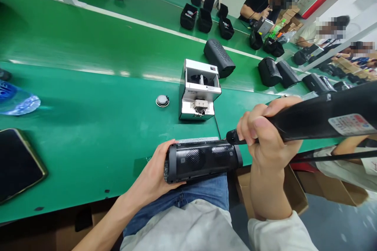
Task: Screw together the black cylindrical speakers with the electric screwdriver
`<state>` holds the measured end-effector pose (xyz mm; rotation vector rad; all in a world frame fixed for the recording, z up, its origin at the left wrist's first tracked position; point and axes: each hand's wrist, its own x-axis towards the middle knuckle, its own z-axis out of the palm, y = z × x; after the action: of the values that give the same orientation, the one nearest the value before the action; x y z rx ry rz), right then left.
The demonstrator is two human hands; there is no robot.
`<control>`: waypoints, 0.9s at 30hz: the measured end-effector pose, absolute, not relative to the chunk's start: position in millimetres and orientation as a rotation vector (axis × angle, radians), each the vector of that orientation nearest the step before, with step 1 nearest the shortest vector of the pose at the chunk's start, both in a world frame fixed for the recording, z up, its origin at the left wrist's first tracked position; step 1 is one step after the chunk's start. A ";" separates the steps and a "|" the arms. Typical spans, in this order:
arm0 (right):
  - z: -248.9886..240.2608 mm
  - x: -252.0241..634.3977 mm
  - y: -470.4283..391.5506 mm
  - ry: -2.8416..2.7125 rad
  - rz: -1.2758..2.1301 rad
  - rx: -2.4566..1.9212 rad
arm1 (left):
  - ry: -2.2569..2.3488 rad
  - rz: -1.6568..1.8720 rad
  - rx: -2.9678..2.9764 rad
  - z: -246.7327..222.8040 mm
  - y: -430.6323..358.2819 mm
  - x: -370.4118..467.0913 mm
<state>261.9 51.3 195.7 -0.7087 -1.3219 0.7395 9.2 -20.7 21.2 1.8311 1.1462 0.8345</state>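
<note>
A black speaker housing with perforated patches on its upper face lies at the bench's front edge, close to my lap. My left hand grips its left end, thumb on the far side and fingers on the near side. In my right hand is a black electric screwdriver, its tapered end pointing left over the housing's right end. Whether its tip touches the housing cannot be made out. Behind the housing stands a white screw feeder. To its left lies a small round speaker driver.
A phone and a water bottle occupy the bench's left. Behind the feeder rests a black speaker shell, with more shells farther right. A person works across the bench. Cardboard boxes stand below, right.
</note>
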 end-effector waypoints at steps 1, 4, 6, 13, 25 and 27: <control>195.6 262.4 51.3 -1.322 0.747 -0.706 | 1.145 0.833 1.831 21.7 -20.6 9.1; 195.3 263.8 51.2 -1.327 0.770 -0.688 | 1.148 0.829 1.830 22.4 -20.7 9.1; 195.0 265.2 51.5 -1.335 0.782 -0.671 | 1.156 0.826 1.830 22.1 -21.0 9.2; 193.9 269.5 54.3 -1.407 0.916 -0.593 | 1.160 0.839 1.844 19.9 -21.4 10.2; 187.9 268.6 55.8 -1.371 0.843 -0.611 | 1.165 0.811 1.855 23.0 -20.4 10.5; 192.0 268.3 57.8 -1.366 0.861 -0.652 | 1.161 0.828 1.862 21.6 -20.3 10.6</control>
<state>268.3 57.8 192.0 -0.6520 -1.3658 0.8610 10.6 -20.3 21.6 1.8623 1.1608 0.8280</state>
